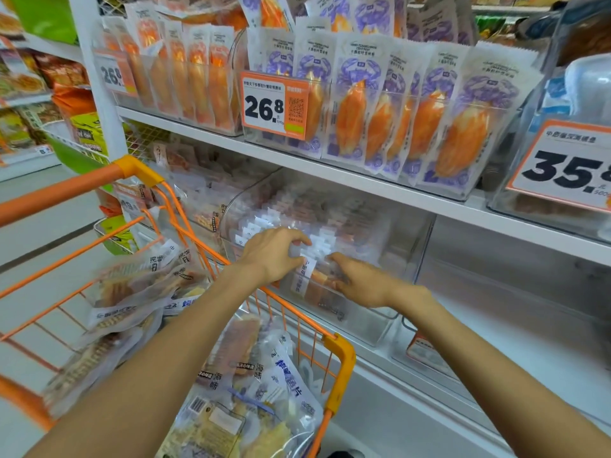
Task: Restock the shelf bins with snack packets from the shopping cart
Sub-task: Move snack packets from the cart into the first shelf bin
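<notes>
Both my hands reach over the orange shopping cart (337,365) into a clear shelf bin (370,325) on the lower shelf. My left hand (271,252) curls its fingers over the white tops of upright snack packets (314,269) in the bin. My right hand (360,279) holds the same packets from the right, fingers wrapped on their front. The bin holds several rows of these packets (297,213) behind. The cart carries several loose snack packets (132,292), with more (251,385) lying near its front corner.
The upper shelf (330,173) carries clear bins of purple crab-stick packets (380,104) and orange ones (185,71), with price tags 26.8 (274,105) and 35 (565,166). Another clear bin (429,352) stands to the right. More stocked shelves (29,84) stand far left.
</notes>
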The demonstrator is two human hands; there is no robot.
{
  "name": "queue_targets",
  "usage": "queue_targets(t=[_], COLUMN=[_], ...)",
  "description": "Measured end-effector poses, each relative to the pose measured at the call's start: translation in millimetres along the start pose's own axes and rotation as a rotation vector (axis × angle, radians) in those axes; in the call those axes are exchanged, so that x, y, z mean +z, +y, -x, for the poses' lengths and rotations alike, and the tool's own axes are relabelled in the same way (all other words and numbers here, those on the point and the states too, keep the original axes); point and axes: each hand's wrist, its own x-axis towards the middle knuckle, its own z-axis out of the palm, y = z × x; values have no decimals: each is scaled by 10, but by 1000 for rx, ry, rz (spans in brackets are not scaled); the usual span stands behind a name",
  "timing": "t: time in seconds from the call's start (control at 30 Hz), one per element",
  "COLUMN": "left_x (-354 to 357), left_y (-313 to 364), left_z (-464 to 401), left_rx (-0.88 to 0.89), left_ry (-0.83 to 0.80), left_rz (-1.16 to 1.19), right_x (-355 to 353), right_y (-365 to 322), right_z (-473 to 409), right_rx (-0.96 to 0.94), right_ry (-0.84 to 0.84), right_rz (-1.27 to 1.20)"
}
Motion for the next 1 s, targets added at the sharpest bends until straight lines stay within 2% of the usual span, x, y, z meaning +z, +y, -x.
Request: queue_targets(t=[0.07,0.1,0.23,0.37,0.53,0.67,0.8,0.93,1.0], left_x=[-18,-25,-68,-79,-63,-21,99,256,298], left_y=[59,78,124,158,201,253,282,194,149], left_z=[6,8,40,49,35,2,20,21,28], left_rx=[-13,-14,9,44,-1,-29,-17,11,29], left_ry=[9,21,31,1,-70,-132,-83,-38,-34], left_rz=[-21,-44,-172,-296,-334,-329,-296,-318,-351], right_x=[-42,-60,-48,-2,22,-24,95,209,206], right_y=[29,39,23,-10,-68,-50,-75,-50,-36], right_z=[37,56,128,100,24,-3,20,21,15], right_rx=[-30,-13,93,123,146,132,154,168,169], right_ry=[-64,-26,314,391,354,302,326,139,101], right_rz=[14,55,117,71,89,11,91,7,31])
